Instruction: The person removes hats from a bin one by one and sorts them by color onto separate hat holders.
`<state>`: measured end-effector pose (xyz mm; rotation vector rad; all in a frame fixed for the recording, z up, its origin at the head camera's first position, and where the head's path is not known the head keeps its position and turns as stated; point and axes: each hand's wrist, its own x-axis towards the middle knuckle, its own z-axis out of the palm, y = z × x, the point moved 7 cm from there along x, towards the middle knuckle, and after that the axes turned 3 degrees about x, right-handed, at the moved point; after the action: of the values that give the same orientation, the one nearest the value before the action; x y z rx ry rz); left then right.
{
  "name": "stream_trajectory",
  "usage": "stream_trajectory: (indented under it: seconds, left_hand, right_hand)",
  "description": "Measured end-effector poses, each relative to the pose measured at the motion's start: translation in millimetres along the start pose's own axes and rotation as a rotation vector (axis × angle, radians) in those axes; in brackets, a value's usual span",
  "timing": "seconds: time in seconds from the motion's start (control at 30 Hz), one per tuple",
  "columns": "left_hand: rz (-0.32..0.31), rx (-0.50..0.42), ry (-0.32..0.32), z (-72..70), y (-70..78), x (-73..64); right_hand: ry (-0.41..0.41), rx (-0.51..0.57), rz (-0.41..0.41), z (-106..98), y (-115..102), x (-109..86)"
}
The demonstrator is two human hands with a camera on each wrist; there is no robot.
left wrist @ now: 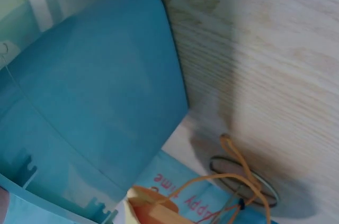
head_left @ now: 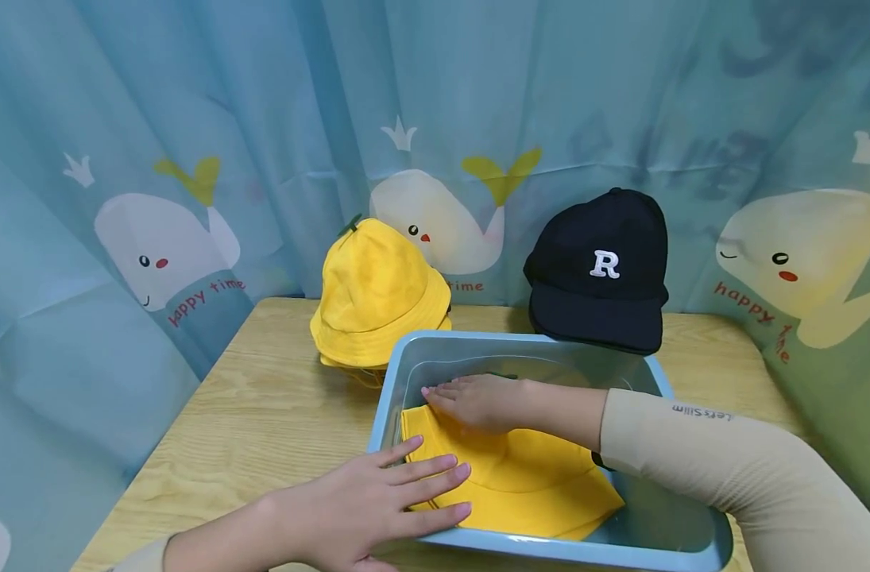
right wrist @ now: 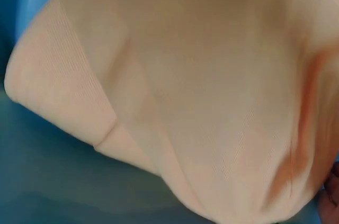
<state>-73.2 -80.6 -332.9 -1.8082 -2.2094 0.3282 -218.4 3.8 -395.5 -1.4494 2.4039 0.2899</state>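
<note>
A yellow bucket hat (head_left: 542, 488) lies flattened inside a blue plastic bin (head_left: 470, 337). My right hand (head_left: 481, 403) reaches into the bin and rests on the far part of the hat, palm down with fingers extended to the left. At the bin's front left corner, my left hand (head_left: 377, 504) has its fingers spread and straight over the rim and the hat's brim. Pale-looking hat fabric (right wrist: 175, 107) fills most of the right wrist view. The left wrist view takes in the bin's outer wall (left wrist: 111, 70), with that hand almost wholly out of frame.
Behind the bin, another yellow bucket hat (head_left: 377, 290) sits on a wire stand (left wrist: 243, 181). A black cap (head_left: 585, 246) with a white R stands at the back right, its brim by the bin's far rim. A whale-print curtain (head_left: 277, 103) surrounds the wooden table (head_left: 263, 421).
</note>
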Motion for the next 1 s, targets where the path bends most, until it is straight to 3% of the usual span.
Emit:
stream_trajectory:
  seconds: [0.27,0.37,0.5,0.63,0.8,1.0]
  left_hand:
    - [-0.006,0.001,0.037,-1.4,1.3,0.7]
    - [-0.001,0.002,0.049,-2.1,1.4,0.4]
    - [0.003,0.016,0.067,-2.7,1.4,0.2]
    - [0.012,0.023,0.086,-2.7,1.8,0.5]
    - [0.031,0.008,0.101,-3.3,1.7,0.3]
    - [0.059,-0.028,0.113,-6.3,-0.2,-3.6]
  right_hand:
    - [0.022,-0.024,-0.02,0.4,-5.0,5.9]
    - [-0.014,0.112,-0.004,-2.3,-5.5,5.2]
    - [-0.063,0.341,0.078,-6.4,-1.8,3.2]
    - [-0.05,0.407,0.129,-11.9,2.9,-0.3]
    - [0.027,0.282,0.031,-28.0,-0.4,-13.3]
    - [0.173,-0.104,-0.192,-58.5,-20.9,-47.6]
